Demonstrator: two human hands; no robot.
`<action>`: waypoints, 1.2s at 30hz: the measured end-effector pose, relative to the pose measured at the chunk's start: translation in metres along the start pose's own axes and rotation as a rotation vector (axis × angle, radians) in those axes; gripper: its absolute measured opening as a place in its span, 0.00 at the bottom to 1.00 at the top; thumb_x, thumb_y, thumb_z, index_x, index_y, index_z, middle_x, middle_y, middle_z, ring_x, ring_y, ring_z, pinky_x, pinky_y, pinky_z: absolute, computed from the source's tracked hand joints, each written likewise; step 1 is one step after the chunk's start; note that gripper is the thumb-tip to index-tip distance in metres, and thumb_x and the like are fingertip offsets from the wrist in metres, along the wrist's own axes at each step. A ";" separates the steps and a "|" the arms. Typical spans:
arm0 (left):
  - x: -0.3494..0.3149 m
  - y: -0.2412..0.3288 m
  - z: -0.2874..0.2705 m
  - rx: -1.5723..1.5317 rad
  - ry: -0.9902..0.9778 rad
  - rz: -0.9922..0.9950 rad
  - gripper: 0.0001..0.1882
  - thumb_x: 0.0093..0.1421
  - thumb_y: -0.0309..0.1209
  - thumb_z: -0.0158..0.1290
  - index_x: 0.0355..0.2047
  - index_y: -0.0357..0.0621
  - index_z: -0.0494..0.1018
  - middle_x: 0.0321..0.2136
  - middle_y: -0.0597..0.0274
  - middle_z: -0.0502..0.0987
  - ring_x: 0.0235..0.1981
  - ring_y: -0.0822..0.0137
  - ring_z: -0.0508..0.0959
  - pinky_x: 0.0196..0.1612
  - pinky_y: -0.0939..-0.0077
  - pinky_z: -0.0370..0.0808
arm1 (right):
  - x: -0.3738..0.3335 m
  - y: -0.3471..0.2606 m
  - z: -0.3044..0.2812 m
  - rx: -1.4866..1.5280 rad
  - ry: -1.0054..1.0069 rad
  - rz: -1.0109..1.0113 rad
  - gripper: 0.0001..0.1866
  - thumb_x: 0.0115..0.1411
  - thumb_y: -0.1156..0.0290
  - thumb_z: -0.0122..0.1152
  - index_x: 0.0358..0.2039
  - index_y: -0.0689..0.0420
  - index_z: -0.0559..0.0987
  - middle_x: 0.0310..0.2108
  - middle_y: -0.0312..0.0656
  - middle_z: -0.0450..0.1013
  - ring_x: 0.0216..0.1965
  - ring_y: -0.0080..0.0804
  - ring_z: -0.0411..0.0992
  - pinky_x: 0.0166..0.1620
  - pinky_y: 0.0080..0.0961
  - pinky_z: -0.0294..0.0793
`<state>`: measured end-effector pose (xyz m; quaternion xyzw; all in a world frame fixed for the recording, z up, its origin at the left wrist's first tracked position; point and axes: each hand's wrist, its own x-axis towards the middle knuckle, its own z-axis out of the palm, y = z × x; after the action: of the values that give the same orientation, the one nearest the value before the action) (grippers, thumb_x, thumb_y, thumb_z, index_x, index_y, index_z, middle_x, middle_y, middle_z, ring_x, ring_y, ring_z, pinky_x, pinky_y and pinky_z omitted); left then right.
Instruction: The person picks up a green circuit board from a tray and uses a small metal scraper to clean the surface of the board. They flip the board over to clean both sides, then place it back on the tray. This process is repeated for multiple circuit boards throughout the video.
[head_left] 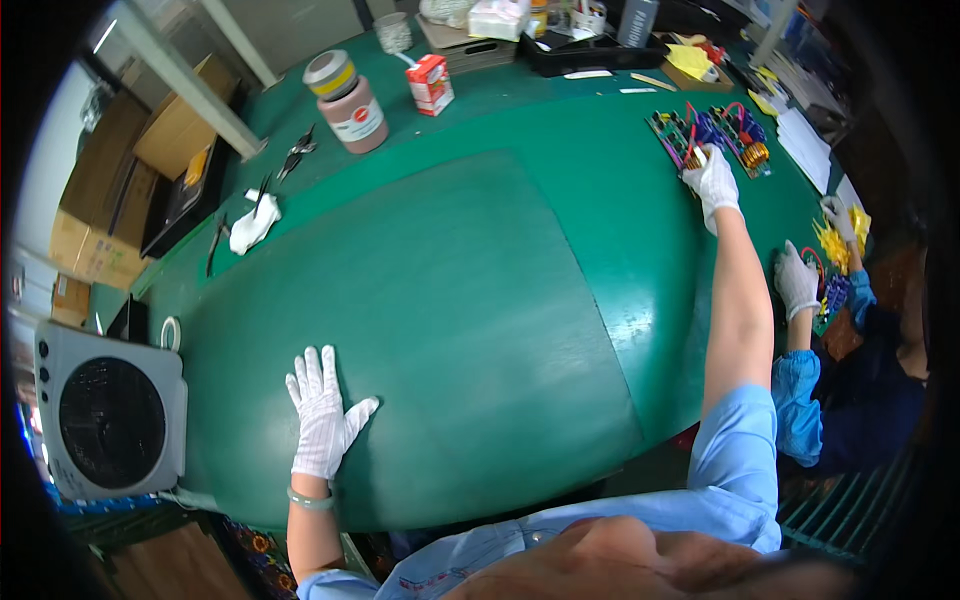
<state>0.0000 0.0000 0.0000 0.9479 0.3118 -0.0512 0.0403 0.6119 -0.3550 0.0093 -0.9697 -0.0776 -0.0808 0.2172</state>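
I note the left hand (pixel 322 415) flat, empty, on the green mat (pixel 450 290). Right hand (pixel 712 182) meets the circuit board (pixel 668 134); I can't tell its grip. Best pinch bare edges, sparing coils (pixel 709 126).

The left hand (pixel 320 420) and the right hand (pixel 713 186) were each clad in a white fabric glove (pixel 318 440), the back of the left one marked by fine lengthwise ribs. A smooth, rounded bangle (pixel 311 502) of pale green encircled the left wrist (pixel 312 486), just beyond the glove. The upper body was clothed in a light-blue shirt (pixel 600 504) with a small pale button (pixel 533 537), reddish markings (pixel 425 581) too small to read, and sleeves (pixel 737 440) that left the forearms (pixel 740 300) bare.
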 end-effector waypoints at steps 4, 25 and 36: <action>0.004 0.001 -0.011 -0.031 0.089 0.048 0.57 0.54 0.60 0.59 0.72 0.38 0.46 0.70 0.32 0.48 0.71 0.34 0.47 0.71 0.38 0.40 | -0.080 -0.027 -0.017 0.117 0.102 -0.211 0.29 0.45 0.65 0.72 0.50 0.53 0.76 0.42 0.51 0.79 0.45 0.49 0.78 0.50 0.38 0.76; -0.002 -0.046 0.006 -1.251 0.197 0.236 0.21 0.73 0.38 0.43 0.59 0.41 0.71 0.51 0.53 0.80 0.57 0.63 0.74 0.71 0.63 0.53 | -0.403 -0.236 -0.037 0.822 -0.589 -0.758 0.19 0.59 0.80 0.56 0.51 0.54 0.81 0.40 0.45 0.81 0.39 0.35 0.80 0.46 0.26 0.78; 0.006 -0.026 -0.029 -0.926 0.426 0.286 0.10 0.67 0.33 0.51 0.40 0.41 0.79 0.41 0.59 0.81 0.45 0.58 0.78 0.52 0.69 0.72 | -0.379 -0.226 -0.028 0.804 -1.434 -0.541 0.20 0.63 0.75 0.56 0.56 0.62 0.78 0.30 0.38 0.79 0.30 0.15 0.69 0.35 0.15 0.68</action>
<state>-0.0085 0.0281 0.0267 0.8534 0.1705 0.2915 0.3970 0.1971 -0.2089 0.0541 -0.5843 -0.4465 0.5351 0.4158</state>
